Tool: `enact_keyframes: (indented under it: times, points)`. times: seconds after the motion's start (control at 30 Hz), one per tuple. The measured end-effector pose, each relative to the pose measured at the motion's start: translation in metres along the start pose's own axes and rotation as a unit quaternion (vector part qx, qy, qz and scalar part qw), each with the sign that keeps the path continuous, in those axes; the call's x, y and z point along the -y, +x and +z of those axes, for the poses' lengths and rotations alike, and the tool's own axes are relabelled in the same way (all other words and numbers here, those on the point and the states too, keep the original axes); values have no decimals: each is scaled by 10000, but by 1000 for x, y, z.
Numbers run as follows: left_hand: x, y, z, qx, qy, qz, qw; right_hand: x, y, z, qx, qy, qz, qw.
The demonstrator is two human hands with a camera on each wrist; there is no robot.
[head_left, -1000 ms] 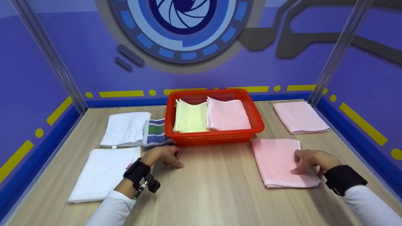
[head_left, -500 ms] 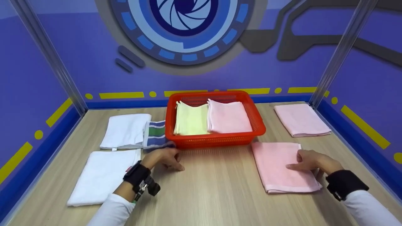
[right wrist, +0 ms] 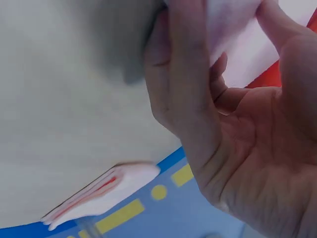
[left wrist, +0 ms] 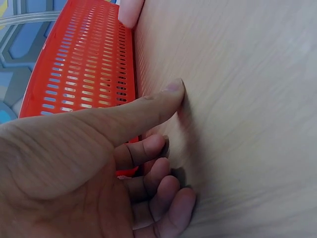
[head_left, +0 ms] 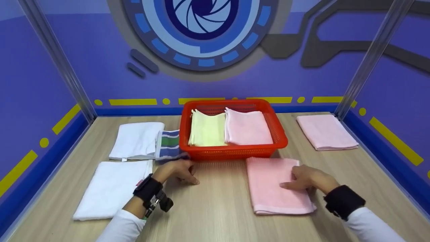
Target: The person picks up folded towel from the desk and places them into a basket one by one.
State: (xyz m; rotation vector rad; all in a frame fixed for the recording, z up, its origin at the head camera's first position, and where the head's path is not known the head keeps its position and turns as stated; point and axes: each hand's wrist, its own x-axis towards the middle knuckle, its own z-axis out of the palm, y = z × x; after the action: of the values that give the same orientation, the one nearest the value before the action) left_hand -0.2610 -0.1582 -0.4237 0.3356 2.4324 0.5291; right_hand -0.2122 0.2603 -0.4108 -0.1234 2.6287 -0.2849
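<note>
In the head view my right hand (head_left: 309,178) pinches the right edge of a folded pink towel (head_left: 268,188), thumb on top and the other fingers at the side. The right wrist view shows the towel (right wrist: 235,25) between thumb and fingers. The towel's far edge lies close to the front of a red basket (head_left: 231,153). My left hand (head_left: 178,169) holds nothing; its loosely bent fingertips rest at the table near the basket's front left corner. Its thumb is extended in the left wrist view, beside the basket's perforated wall (left wrist: 84,64).
Inside the basket stand folded yellow (head_left: 208,129) and pink (head_left: 250,127) towels. On the left lie two folded white towels, a rear one (head_left: 137,139) and a front one (head_left: 111,191), plus a striped towel (head_left: 169,144). Another pink towel (head_left: 327,131) lies back right. Purple walls (head_left: 235,84) enclose the table.
My right hand has moved left with the pink towel, which slid from right of the basket to in front of its right end. My left hand has stayed put.
</note>
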Motion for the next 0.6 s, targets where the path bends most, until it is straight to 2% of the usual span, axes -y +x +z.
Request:
enact_keyframes:
  times: [0.17,0.23,0.37,0.47,0.53,0.6]
  points:
    - [1,-3,1,-83,63,84,9999,49,12,15,-448,-130,-606,9971]
    - [2,-4,1,-133,85,143,9998,69,16,21,-562,-134,-719,9957]
    - [3,-4,2,-201,113,330,9992,101,22,30,-543,-10,-609,9967]
    - [4,-3,2,-245,56,449,9987,113,26,33,-508,95,-577,9970]
    - [5,-3,3,-309,-5,521,9982,114,26,34,-619,240,-700,9953]
    - [5,-5,6,-425,-44,580,9974,109,26,36,-906,369,-901,9911]
